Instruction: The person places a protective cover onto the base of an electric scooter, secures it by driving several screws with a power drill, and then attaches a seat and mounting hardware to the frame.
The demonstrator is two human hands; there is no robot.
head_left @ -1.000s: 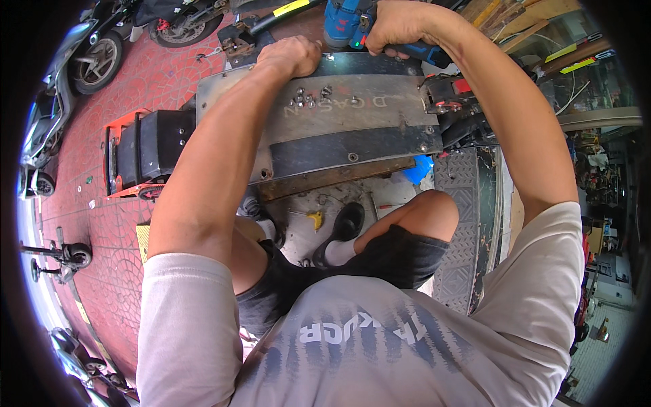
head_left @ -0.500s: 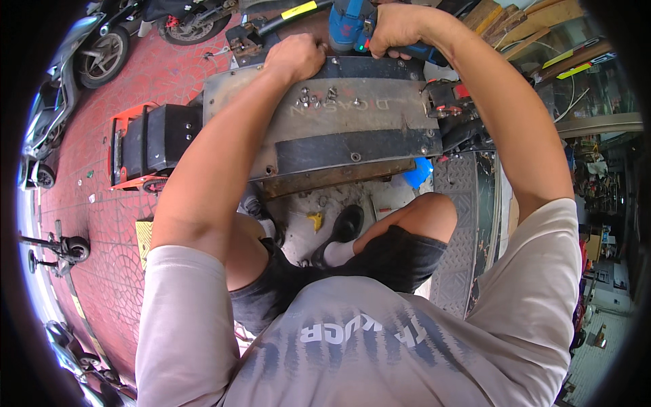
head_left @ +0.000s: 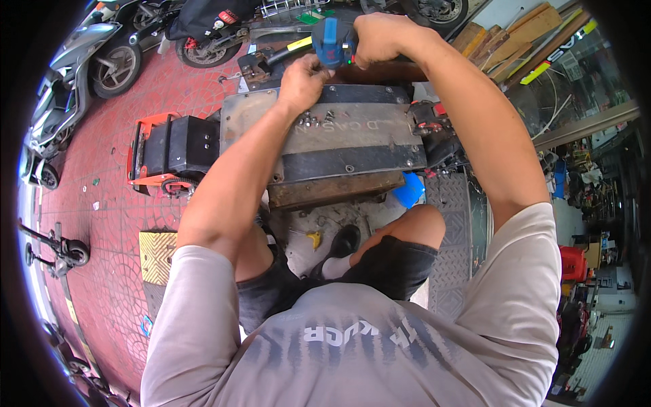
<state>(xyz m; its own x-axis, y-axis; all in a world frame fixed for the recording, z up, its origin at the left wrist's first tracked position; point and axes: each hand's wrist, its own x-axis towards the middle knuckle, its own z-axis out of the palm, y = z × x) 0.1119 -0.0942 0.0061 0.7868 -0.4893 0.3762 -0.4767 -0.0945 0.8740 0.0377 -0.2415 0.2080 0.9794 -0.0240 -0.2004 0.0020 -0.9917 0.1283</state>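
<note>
My right hand (head_left: 383,42) grips a blue cordless power drill (head_left: 330,44) beyond the far edge of an electric scooter's deck. A small green light shows on the drill's side. My left hand (head_left: 303,84) is closed, thumb and fingers pinched together at the drill's nose; whatever sits between the fingertips is too small to make out. Below my hands lies the flat deck plate (head_left: 380,139), grey in the middle with dark strips along its edges. Several loose screws (head_left: 320,121) rest on it near my left wrist. Fasteners such as the bolt (head_left: 349,168) sit along its near edge.
The deck rests on a wooden block (head_left: 339,191), my legs beneath it. A yellow object (head_left: 313,239) lies by my shoe, a blue piece (head_left: 409,191) under the deck's right end. The scooter's orange-framed end (head_left: 146,152) juts left. Parked motorbikes (head_left: 112,68) and wood planks (head_left: 522,37) stand beyond.
The drill has come up and away from the deck's far edge, toward the left. My left hand has moved from the deck edge to the drill's nose. The whole view has shifted.
</note>
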